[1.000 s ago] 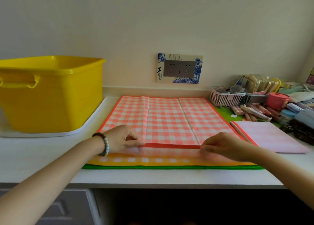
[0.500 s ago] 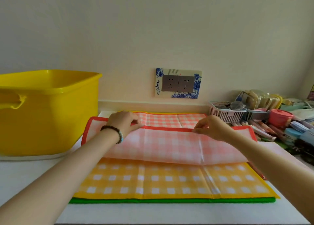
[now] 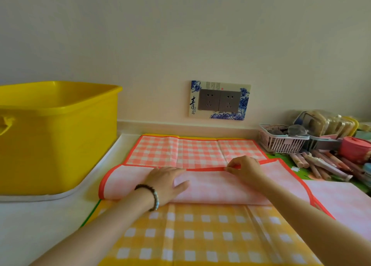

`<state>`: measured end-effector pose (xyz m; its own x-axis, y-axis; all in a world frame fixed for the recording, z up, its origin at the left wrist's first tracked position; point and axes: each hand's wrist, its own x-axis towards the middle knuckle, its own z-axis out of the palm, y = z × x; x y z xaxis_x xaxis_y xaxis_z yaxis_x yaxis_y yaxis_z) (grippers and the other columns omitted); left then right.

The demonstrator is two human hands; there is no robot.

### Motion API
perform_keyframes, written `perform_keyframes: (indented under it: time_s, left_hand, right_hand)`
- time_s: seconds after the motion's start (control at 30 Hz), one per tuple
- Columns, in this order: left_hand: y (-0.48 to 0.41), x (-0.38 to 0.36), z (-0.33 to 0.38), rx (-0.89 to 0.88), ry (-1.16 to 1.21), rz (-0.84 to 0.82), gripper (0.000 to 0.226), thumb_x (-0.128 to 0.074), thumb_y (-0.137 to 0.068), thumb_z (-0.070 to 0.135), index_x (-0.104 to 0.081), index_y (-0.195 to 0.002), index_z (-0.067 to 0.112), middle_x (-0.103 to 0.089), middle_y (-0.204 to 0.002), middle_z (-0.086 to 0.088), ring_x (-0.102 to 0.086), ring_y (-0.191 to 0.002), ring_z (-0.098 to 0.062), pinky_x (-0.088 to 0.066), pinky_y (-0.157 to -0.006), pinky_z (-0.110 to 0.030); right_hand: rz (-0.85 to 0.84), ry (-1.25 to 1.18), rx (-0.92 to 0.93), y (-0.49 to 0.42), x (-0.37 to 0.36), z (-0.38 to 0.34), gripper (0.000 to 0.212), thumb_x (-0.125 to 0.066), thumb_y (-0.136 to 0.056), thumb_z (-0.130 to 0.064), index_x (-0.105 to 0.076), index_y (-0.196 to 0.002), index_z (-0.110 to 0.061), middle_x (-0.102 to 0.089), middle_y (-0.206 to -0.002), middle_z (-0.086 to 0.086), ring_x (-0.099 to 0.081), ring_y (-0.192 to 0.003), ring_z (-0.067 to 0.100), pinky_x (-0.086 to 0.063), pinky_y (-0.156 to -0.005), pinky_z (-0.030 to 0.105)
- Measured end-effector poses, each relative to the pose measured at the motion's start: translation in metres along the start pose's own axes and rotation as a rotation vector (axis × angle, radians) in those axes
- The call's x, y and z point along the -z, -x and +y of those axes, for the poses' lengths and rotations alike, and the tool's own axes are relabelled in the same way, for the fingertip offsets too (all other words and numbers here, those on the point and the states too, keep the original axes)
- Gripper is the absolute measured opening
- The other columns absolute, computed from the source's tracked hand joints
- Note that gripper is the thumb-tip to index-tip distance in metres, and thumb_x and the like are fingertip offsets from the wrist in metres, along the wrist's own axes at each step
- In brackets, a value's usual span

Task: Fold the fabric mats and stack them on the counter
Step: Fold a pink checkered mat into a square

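A red-checked mat (image 3: 196,152) with an orange-red border lies on the white counter (image 3: 40,223), its near half folded back over itself so the pale underside (image 3: 224,187) faces up. My left hand (image 3: 167,182) rests flat on that folded part, fingers spread. My right hand (image 3: 244,167) pinches the folded mat's red border edge. Under it lies a yellow-checked mat (image 3: 200,235), spread flat, with a green mat's edge (image 3: 91,213) showing beneath at the left. A folded pale pink mat (image 3: 341,201) lies to the right.
A large yellow tub (image 3: 56,137) stands on a white board at the left. A pink basket (image 3: 281,141), a red lidded pot (image 3: 355,147) and several sticks and packets crowd the right. A double wall socket (image 3: 219,101) sits above the backsplash.
Both hands carried the red mat's near edge away from me and laid it down over the far half. My left hand let go of the edge and now lies flat on the fold.
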<state>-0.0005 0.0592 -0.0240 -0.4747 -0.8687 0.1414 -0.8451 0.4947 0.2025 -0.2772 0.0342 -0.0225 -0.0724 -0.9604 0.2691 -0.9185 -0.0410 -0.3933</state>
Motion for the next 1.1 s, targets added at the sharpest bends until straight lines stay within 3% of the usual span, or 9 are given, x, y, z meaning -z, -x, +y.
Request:
perform_keyframes:
  time_s: [0.27, 0.53, 0.67, 0.8, 1.1]
  left_hand:
    - [-0.006, -0.012, 0.0, 0.033, -0.07, -0.047, 0.056, -0.026, -0.094, 0.057, -0.032, -0.143, 0.031, -0.027, -0.152, 0.011, -0.019, -0.141, -0.008, -0.013, -0.116, -0.038]
    - [-0.007, -0.018, 0.004, 0.1, -0.061, -0.11, 0.059, -0.022, -0.095, 0.057, -0.021, -0.148, 0.03, -0.01, -0.157, 0.009, -0.006, -0.145, -0.01, -0.004, -0.118, -0.04]
    - [-0.012, -0.02, 0.004, 0.103, -0.043, -0.106, 0.058, -0.02, -0.096, 0.055, -0.015, -0.149, 0.031, -0.006, -0.158, 0.008, -0.003, -0.145, -0.012, -0.002, -0.118, -0.039]
    - [-0.012, -0.022, 0.003, 0.098, -0.017, -0.085, 0.054, -0.021, -0.098, 0.051, -0.017, -0.148, 0.032, -0.007, -0.158, 0.009, -0.002, -0.145, -0.011, -0.003, -0.118, -0.038]
    - [-0.012, -0.024, 0.0, 0.084, -0.055, -0.127, 0.057, -0.02, -0.097, 0.051, -0.008, -0.15, 0.032, 0.003, -0.157, 0.012, 0.004, -0.145, -0.008, 0.0, -0.118, -0.038]
  right_hand:
    - [0.084, 0.112, 0.011, -0.004, -0.011, 0.002, 0.014, -0.066, -0.084, -0.037, -0.072, -0.089, -0.025, -0.071, -0.093, -0.006, -0.062, -0.093, 0.017, -0.036, -0.086, 0.029]
    - [0.146, 0.0, 0.099, 0.017, -0.008, -0.038, 0.028, -0.054, -0.093, -0.036, -0.065, -0.113, -0.021, -0.063, -0.12, -0.001, -0.057, -0.109, 0.019, -0.04, -0.098, 0.033]
    - [0.031, 0.047, 0.224, 0.039, -0.019, -0.074, 0.034, -0.044, -0.097, -0.04, -0.059, -0.123, -0.024, -0.056, -0.131, -0.007, -0.05, -0.12, 0.015, -0.035, -0.105, 0.031]
    - [-0.165, 0.115, 0.207, 0.045, -0.047, -0.084, 0.046, -0.029, -0.098, -0.042, -0.042, -0.139, -0.025, -0.037, -0.149, -0.004, -0.03, -0.137, 0.016, -0.021, -0.113, 0.032]
    - [-0.259, 0.161, 0.144, 0.057, -0.049, -0.061, 0.051, -0.02, -0.099, -0.05, -0.016, -0.148, -0.038, -0.01, -0.158, -0.009, -0.005, -0.146, 0.013, -0.001, -0.118, 0.036]
